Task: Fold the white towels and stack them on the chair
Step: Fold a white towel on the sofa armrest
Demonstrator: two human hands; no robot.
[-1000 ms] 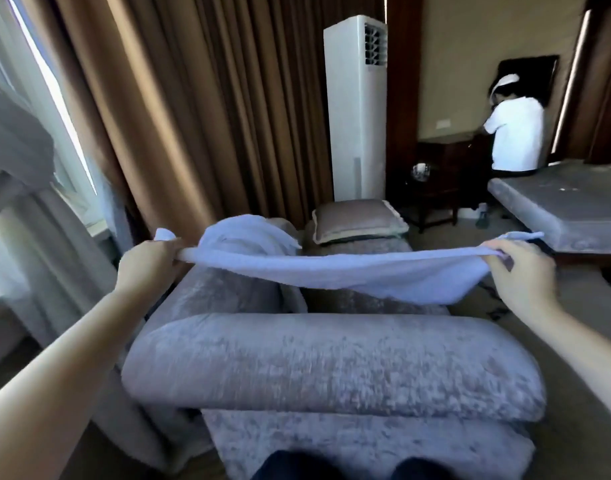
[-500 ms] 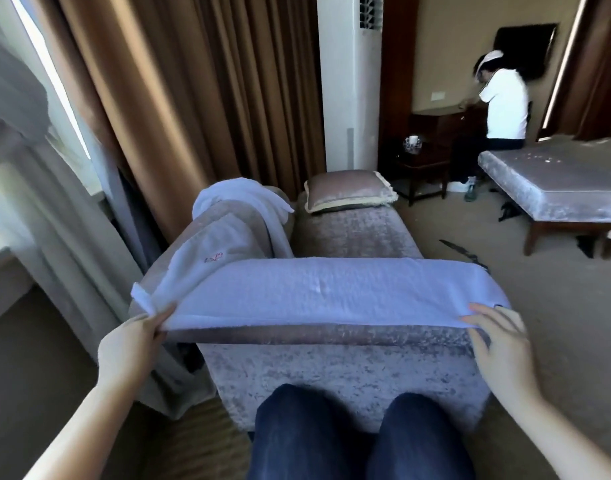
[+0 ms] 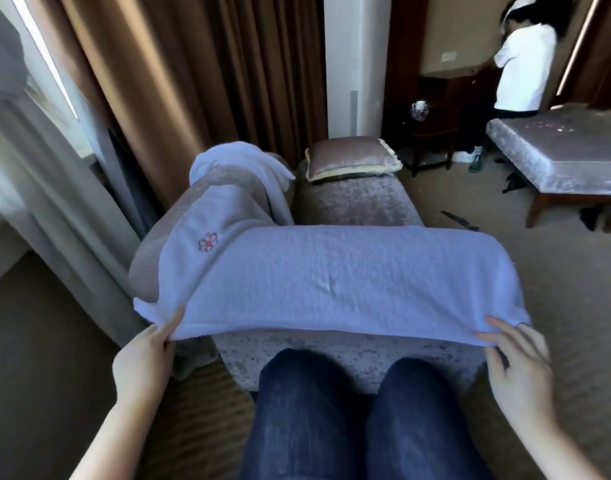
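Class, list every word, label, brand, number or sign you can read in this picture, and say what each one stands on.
No words or numbers can be read anywhere.
Red emblem on the draped towel: an embroidered motif, no letters legible.
Mug in the background: its print is too small to read.
Spread towel: plain, no text.

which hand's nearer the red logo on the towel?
Left. The left hand pinches a corner of the spread towel, just below the red logo; the right hand holds the opposite corner, far to the logo's right.
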